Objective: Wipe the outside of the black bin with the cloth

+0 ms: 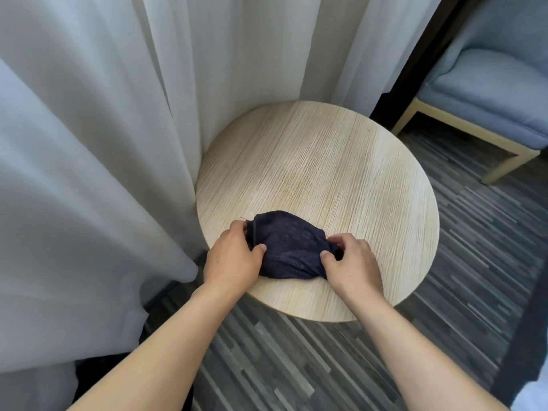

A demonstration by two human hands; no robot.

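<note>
Hands first: both are pinched onto the same dark navy cloth (289,247), which sits bunched up on the near edge of a round wooden table (326,173). The left hand (234,256) grips the cloth's left end with the thumb on top and the fingers curled under its hemmed edge. The right hand (353,262) has the right end squeezed between thumb and fingertips, so that corner is mostly buried in the grip. The middle of the cloth lies slack on the tabletop between them.

No container shows up anywhere, and that includes the black bin. There's something dark at the bottom left, below the curtain (89,143), but it's mostly covered by fabric and by the left forearm, so I can't tell what it is.

The white curtain hangs in big folds along the left and behind the table, touching its far rim and hiding whatever's behind it. Off to the right, well apart from the table, is a blue-grey chair (486,93) with pale wooden legs, cut off by the frame edge. The floor (296,366) is dark grey striped planks.
</note>
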